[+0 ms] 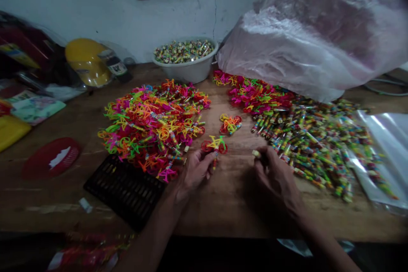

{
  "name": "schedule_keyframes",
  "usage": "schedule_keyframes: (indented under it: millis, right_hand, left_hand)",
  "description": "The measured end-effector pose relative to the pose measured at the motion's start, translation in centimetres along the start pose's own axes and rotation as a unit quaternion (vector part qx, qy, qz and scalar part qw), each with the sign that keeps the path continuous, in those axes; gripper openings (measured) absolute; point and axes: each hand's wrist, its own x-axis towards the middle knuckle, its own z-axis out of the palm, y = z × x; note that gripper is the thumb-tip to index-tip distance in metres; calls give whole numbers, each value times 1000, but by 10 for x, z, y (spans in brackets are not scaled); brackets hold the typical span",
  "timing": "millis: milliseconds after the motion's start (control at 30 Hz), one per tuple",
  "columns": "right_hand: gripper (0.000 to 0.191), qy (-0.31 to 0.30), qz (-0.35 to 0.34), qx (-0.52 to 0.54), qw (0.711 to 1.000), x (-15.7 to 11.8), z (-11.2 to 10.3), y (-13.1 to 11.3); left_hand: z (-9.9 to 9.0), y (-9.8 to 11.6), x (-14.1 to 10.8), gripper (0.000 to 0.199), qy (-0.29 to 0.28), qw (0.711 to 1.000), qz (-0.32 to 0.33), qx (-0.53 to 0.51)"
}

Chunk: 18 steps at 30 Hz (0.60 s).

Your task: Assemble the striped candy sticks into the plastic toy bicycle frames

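Observation:
My left hand (198,165) is closed, pinching a small plastic toy bicycle (217,141) with a yellow-green frame and red wheels; a short piece hangs below its thumb. To the right, my right hand (272,170) curls its fingers around a small tube with a pale cap (256,153); most of the tube is hidden. A few loose toy bicycles (230,124) lie just beyond both hands. Beside my left hand is a big pile of bright toy bicycles (153,123), many with tubes among them. Clear tubes with colourful filling (312,144) are heaped right of my right hand.
A black slotted tray (124,191) lies left of my left forearm. Against the wall stands a white basin (188,68) full of small pieces. A large translucent plastic bag (306,42) overhangs the back right. A red basket lid (51,158) and yellow cap (86,61) are at left.

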Motion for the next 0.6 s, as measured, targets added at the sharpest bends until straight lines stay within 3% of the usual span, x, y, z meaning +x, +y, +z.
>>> schedule_keyframes:
  millis: [67,167,300,433,600]
  right_hand:
    - [15,-8,-9,-57,998,23,-1,6]
    - [19,-77,-44,-167,982,64,3,9]
    - [22,-118,-56,-206,970,103,13,7]
    - [22,-144,-61,-221,963,109,18,6]
    - [16,-182,-58,-219,957,92,7,10]
  left_hand:
    - [-1,4,1,32,18,999,-5,-44]
    - [0,9,1,30,25,991,-9,-131]
    - [-2,11,2,31,18,979,-16,-201]
    - [-7,9,4,29,-6,977,-18,-213]
    - [-7,3,6,29,-18,976,-31,-217]
